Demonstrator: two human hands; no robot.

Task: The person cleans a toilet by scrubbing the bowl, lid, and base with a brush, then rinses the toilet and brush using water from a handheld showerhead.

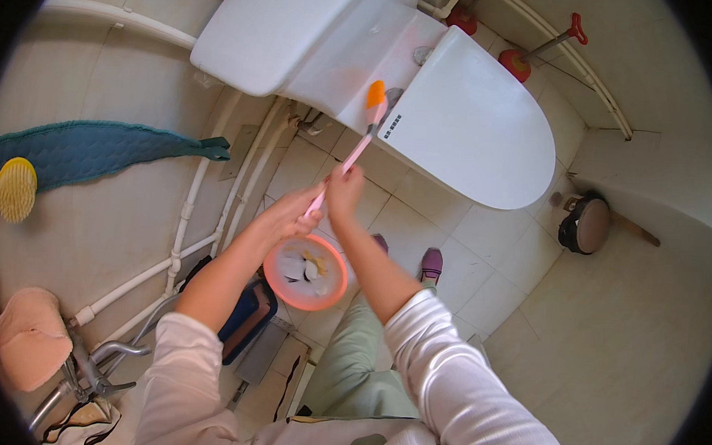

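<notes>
Both hands grip a long-handled pink cleaning brush (pixel 356 153) with an orange head. My left hand (pixel 300 212) wraps the lower end of its handle, and my right hand (pixel 344 190) holds it just above. The orange brush head (pixel 376 94) is at the back ledge of a white toilet (pixel 366 52), beside the lid hinge; whether it touches is hard to tell. The toilet lid (pixel 472 122) is down and bears some dark writing. Behind it stands the white cistern (pixel 264 27). A pink-rimmed waste bin (pixel 341 283) containing scraps stands below my left hand.
Two red plungers (pixel 515 65) (pixel 462 21) stand behind the toilet. White pipes (pixel 188 212) run along the left wall, near a yellow brush (pixel 12 189) and a teal quilted cloth (pixel 103 152). A round brown-topped object (pixel 592 225) lies right. A blue dustpan-like item (pixel 246 320) is beside the bin.
</notes>
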